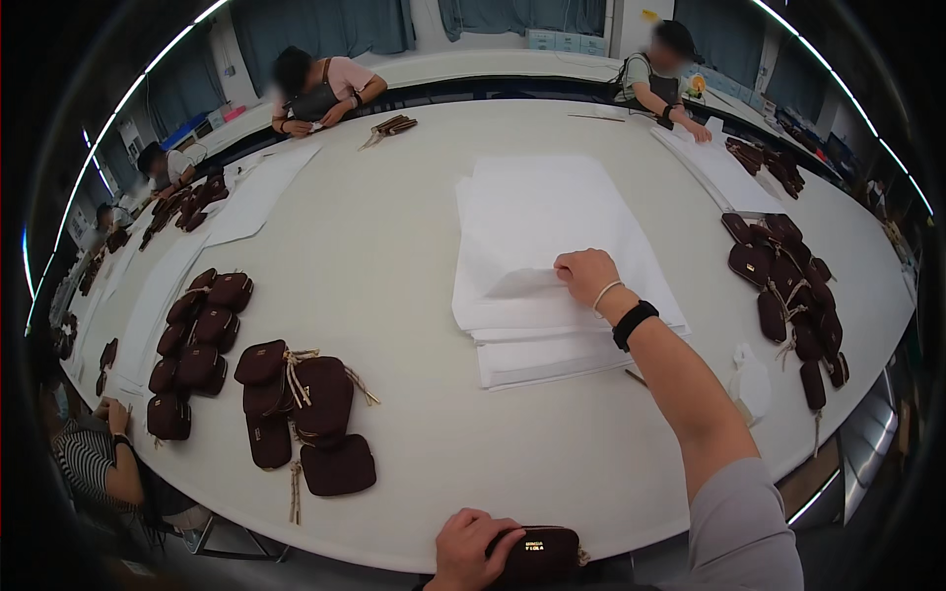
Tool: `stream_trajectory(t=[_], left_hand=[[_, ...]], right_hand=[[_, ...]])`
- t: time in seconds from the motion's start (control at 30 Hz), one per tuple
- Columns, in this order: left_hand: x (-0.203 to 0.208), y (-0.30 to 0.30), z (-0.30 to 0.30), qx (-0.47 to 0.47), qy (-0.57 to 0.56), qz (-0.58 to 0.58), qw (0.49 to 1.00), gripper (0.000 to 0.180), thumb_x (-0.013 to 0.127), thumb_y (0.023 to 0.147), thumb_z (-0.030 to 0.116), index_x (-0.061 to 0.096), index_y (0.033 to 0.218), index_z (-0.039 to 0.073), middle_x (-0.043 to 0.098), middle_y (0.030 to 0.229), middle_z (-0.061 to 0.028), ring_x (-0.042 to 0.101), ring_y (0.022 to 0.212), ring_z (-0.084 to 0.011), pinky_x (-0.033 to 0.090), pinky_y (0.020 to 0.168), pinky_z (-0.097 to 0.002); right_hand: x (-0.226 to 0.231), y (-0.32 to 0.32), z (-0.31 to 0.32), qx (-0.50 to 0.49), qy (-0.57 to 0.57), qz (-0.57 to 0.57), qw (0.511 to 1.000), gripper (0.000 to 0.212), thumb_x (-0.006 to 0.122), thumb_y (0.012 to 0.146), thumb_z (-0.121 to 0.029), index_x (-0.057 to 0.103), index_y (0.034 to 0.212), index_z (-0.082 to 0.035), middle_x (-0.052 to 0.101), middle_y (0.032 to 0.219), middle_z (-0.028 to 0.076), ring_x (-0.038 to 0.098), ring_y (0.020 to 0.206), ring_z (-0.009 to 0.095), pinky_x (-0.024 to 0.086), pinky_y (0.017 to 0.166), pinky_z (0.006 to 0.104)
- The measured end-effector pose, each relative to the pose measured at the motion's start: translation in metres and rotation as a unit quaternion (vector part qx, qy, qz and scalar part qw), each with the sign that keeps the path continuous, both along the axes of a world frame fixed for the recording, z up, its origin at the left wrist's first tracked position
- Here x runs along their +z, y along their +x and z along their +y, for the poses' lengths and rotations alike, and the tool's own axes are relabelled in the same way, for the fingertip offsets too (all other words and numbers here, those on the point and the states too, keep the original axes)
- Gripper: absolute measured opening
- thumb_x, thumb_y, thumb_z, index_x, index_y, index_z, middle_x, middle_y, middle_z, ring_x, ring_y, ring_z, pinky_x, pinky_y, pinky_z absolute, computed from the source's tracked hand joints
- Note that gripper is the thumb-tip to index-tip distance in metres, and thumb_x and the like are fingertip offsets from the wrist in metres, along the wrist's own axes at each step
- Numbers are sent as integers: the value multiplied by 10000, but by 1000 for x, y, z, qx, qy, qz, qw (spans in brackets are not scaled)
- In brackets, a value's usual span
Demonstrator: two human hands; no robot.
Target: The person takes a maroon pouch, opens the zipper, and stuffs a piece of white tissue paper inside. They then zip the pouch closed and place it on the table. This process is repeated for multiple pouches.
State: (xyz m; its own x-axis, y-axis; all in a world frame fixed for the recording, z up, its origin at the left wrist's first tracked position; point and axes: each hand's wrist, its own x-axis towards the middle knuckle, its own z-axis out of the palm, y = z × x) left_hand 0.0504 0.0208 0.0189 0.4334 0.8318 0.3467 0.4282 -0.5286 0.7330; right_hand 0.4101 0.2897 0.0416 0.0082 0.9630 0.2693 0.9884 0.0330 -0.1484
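Observation:
At the table's near edge my left hand (475, 548) is wrapped round a dark brown pouch (548, 558) with small gold lettering on its front. My right hand (588, 276), with a white bracelet and a black wristband, reaches to the middle of the table. Its fingers are pinched on a sheet of white paper (522, 283), whose near part is lifted and curled. Beneath it lies a stack of white paper (552, 212), with more sheets (552, 362) at its near side.
Brown pouches with tan cords (320, 394) lie to the left, beside a second group (202, 345). More pouches (788, 276) are piled at right, near a crumpled white bag (751, 382). Co-workers (320, 94) sit around the large white table (394, 227).

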Motion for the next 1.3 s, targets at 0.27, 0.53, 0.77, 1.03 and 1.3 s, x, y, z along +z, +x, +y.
stream_trajectory(t=[0.27,0.53,0.77,1.03,1.3], left_hand=[[-9,-3,2,-25,27,-14,999,156,825,828,230,738,866,107,668,744,-2,589,742,-203,479,647,-333],[-13,-5,-2,-31,57,-61,996,167,846,770,127,711,852,75,685,801,-24,561,815,-236,480,697,-340],[-13,-8,-13,-72,-17,-86,994,146,828,818,157,738,900,79,703,815,-16,557,741,-191,478,652,-315],[-12,0,-13,-86,-28,-55,994,114,790,864,171,736,939,103,696,793,-10,578,711,-184,486,636,-315],[-11,6,-11,-46,-99,-55,993,203,801,865,246,744,991,98,649,711,-22,572,630,-178,471,601,-315]], right_hand=[[25,-15,-39,-26,-13,93,995,157,608,936,-146,755,911,-100,729,837,112,685,815,292,543,751,402],[64,-57,-154,148,12,195,970,144,685,899,-185,733,841,-62,722,787,92,650,703,268,503,662,376],[68,-103,-235,206,-160,218,940,143,757,885,-183,770,907,-42,751,839,90,690,733,218,543,702,332],[8,-82,-240,150,-227,282,920,195,684,907,-172,775,999,-26,748,838,155,691,737,239,534,711,339],[8,-91,-240,200,-247,245,916,139,673,920,-139,761,966,-41,749,885,107,696,775,226,541,731,325]])
